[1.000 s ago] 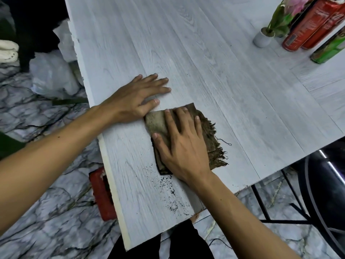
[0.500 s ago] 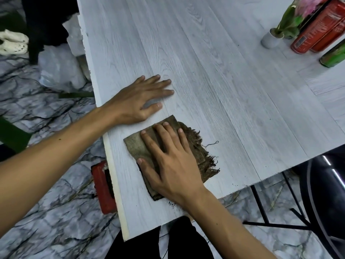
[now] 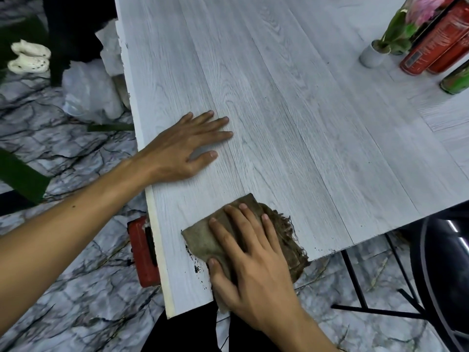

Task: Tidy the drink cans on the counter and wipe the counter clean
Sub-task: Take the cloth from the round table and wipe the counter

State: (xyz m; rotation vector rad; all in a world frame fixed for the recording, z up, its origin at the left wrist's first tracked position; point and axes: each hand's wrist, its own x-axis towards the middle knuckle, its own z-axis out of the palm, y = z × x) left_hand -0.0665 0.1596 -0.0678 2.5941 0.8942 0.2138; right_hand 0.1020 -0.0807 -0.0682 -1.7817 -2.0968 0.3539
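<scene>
A brown frayed cloth (image 3: 203,237) lies at the near edge of the pale wood-grain counter (image 3: 291,123), partly hanging over it. My right hand (image 3: 253,262) presses flat on the cloth with fingers spread. Dark crumbs (image 3: 195,265) dot the counter just left of the cloth. My left hand (image 3: 185,146) rests flat and open on the counter near its left edge, holding nothing. At the far right stand two red drink cans (image 3: 431,47) and a green can (image 3: 455,80), all cut off by the frame.
A small white pot with a pink flower (image 3: 375,52) stands beside the red cans. A red object (image 3: 143,252) sits on the marble floor under the counter's left edge. White plastic bags (image 3: 88,92) lie at left; a black metal frame (image 3: 368,288) stands at right.
My right hand has dragged the cloth toward me to the counter's near edge, sweeping the dark crumbs along. The left hand has stayed flat in place.
</scene>
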